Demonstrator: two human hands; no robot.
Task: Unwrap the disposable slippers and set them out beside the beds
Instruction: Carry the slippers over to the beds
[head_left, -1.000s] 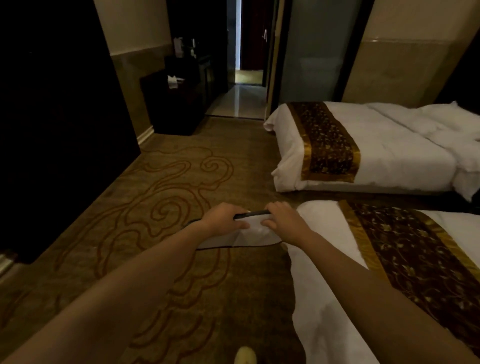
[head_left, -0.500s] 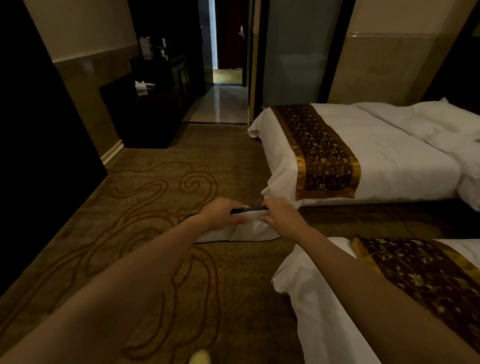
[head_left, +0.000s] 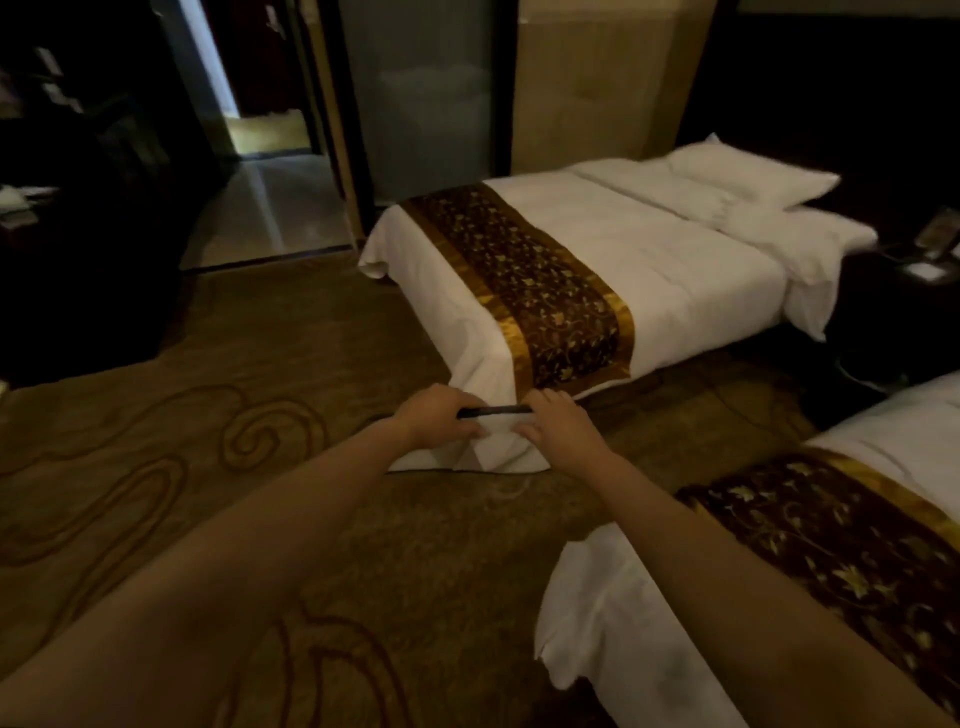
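Centre of the frame: my left hand (head_left: 434, 418) and my right hand (head_left: 558, 428), arms outstretched, both closed on the flat white packet of disposable slippers with a dark upper edge (head_left: 488, 441). My left fingers curl over the packet's left part; my right fingers pinch its right part, just beside the left. The packet is held in the air above the brown carpet with curling darker scroll lines (head_left: 208, 467), in front of the near corner of the farther bed. No brand, label or writing can be read on the packet; the light is dim and the surface looks plain.

Upper right: the farther white-sheeted bed with a brown and gold floral runner across its foot (head_left: 649, 260) and a white pillow (head_left: 748, 179) at its head. Lower right: the nearer white bed with a matching brown and gold runner (head_left: 623, 649). Right edge, between the beds: a dark bedside table (head_left: 893, 291) bearing small objects too blurred to identify. Upper left: an open doorway onto a pale tiled passage (head_left: 270, 208) and dark furniture (head_left: 78, 208), its details lost in shadow.
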